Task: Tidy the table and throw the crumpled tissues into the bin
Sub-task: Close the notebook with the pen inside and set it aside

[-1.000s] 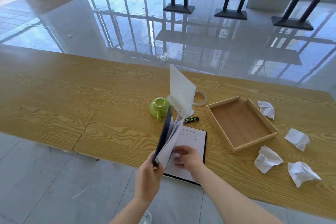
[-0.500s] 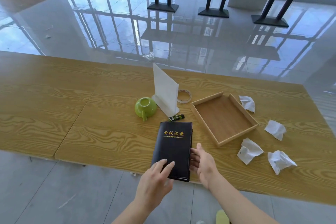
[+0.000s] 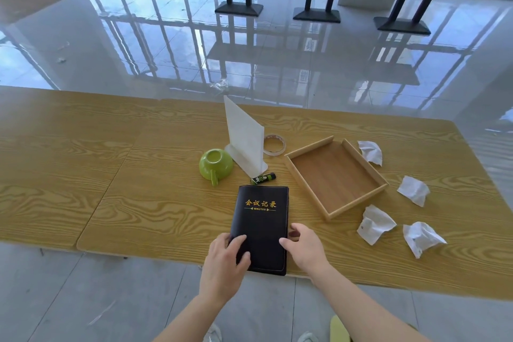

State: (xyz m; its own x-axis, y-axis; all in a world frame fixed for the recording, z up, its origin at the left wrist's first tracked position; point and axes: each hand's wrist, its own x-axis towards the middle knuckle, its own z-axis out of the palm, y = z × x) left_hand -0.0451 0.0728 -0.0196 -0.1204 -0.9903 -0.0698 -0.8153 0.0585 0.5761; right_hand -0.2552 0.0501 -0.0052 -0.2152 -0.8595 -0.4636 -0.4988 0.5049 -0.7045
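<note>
A closed black notebook (image 3: 261, 219) with gold lettering lies at the near edge of the wooden table (image 3: 138, 180). My left hand (image 3: 226, 261) grips its lower left corner, fingers on the cover. My right hand (image 3: 304, 247) holds its right edge, thumb on the cover. Several crumpled white tissues lie at the right: one (image 3: 370, 151) behind the tray, one (image 3: 413, 190) to its right, two (image 3: 374, 223) (image 3: 422, 237) nearer me. No bin is in view.
An empty wooden tray (image 3: 309, 147) sits right of the notebook. Behind the notebook are a green cup (image 3: 216, 165) upside down, a small battery (image 3: 263, 178), a tape roll (image 3: 274, 144) and a standing folded white sheet (image 3: 244, 136). Shiny floor lies beyond.
The notebook, held open and upright a second ago, has been shut and laid flat. Both hands have since settled on its lower edges.
</note>
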